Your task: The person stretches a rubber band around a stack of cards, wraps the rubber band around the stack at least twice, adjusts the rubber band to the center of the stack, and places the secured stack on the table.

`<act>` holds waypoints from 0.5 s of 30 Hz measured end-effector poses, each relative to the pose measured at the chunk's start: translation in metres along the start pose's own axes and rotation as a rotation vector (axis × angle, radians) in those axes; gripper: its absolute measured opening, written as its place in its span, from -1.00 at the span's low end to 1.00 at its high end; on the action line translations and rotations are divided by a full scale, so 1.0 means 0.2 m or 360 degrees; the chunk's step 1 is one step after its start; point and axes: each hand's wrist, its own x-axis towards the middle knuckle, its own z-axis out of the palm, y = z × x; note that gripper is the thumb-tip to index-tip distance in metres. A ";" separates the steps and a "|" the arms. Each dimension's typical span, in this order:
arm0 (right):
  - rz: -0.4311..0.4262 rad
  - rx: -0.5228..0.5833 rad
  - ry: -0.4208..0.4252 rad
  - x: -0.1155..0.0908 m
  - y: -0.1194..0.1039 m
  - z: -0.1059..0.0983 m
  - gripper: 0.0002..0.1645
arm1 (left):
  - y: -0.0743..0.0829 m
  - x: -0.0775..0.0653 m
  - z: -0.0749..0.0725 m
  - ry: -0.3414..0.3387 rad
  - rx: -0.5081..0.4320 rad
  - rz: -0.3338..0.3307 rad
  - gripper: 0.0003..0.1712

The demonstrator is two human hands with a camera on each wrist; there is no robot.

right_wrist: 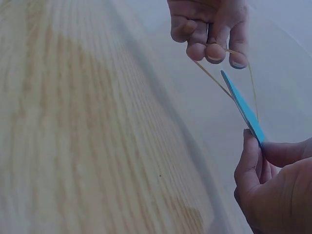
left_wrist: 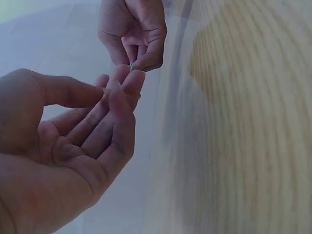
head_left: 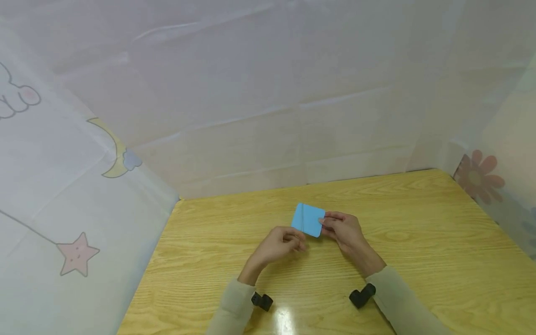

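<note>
A thin light-blue square card (head_left: pixel 312 220) with rounded corners is held above the table in the head view. My right hand (head_left: pixel 345 232) pinches its right edge between thumb and fingers. A narrow yellowish rubber band (right_wrist: pixel 211 78) runs around the card and stretches away from it in the right wrist view. My left hand (head_left: pixel 278 245) holds the far end of that band at its fingertips, by the card's lower left corner. Seen from the left wrist, the thumb and index finger of the left hand (left_wrist: pixel 73 141) meet, and the card is mostly hidden behind the fingers.
Both hands are over a wooden table (head_left: pixel 201 270) with light grain. Pale cloth (head_left: pixel 259 153) hangs behind it and at the sides, printed with a moon, a star (head_left: pixel 78 255) and a flower (head_left: pixel 479 177). Small black cameras (head_left: pixel 362 296) sit at both wrists.
</note>
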 end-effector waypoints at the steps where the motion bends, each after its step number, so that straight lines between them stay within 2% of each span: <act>1: -0.0001 0.0004 0.0003 0.00 0.00 0.00 -0.44 | -0.01 0.00 0.01 0.0001 0.0001 0.0021 -0.71; 6: 0.0008 0.0030 0.0033 0.01 0.00 -0.01 -0.44 | -0.03 0.00 0.06 0.0048 -0.0010 0.0098 -0.77; 9: 0.0014 0.0037 0.0036 0.01 0.00 -0.01 -0.45 | -0.04 0.01 0.09 0.0042 -0.0068 0.0102 -0.80; 15: 0.0027 0.0038 0.0038 0.00 0.00 -0.01 -0.47 | -0.04 0.02 0.15 -0.0013 -0.0114 0.0126 -0.58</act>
